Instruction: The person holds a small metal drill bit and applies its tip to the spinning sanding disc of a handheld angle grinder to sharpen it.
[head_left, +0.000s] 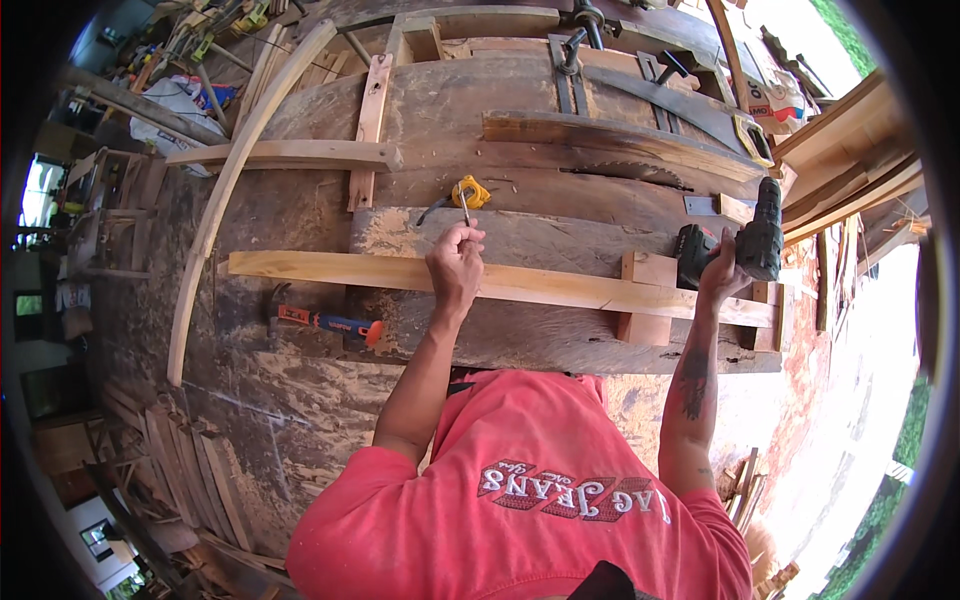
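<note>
My right hand (722, 274) is wrapped round the handle of a black cordless drill (762, 243), whose chuck points away from me. Its battery (694, 254) shows at the left of the hand. Pinched in the fingers of my left hand (456, 262) is a thin silvery rod (465, 206), too small to name surely. Beneath my left wrist a long pale wooden strip (560, 287) runs across the bench, its right part lying over a short wood block (648, 302). A yellow tape measure (472, 190) lies just beyond the left hand.
Left of me lies a claw hammer (325, 322) with an orange and blue handle. A toothed circular blade (630, 170) stands out of the bench top. Farther back are a handsaw (690, 112) and a thick board (610, 136). A curved wooden piece (213, 205) arches at the left.
</note>
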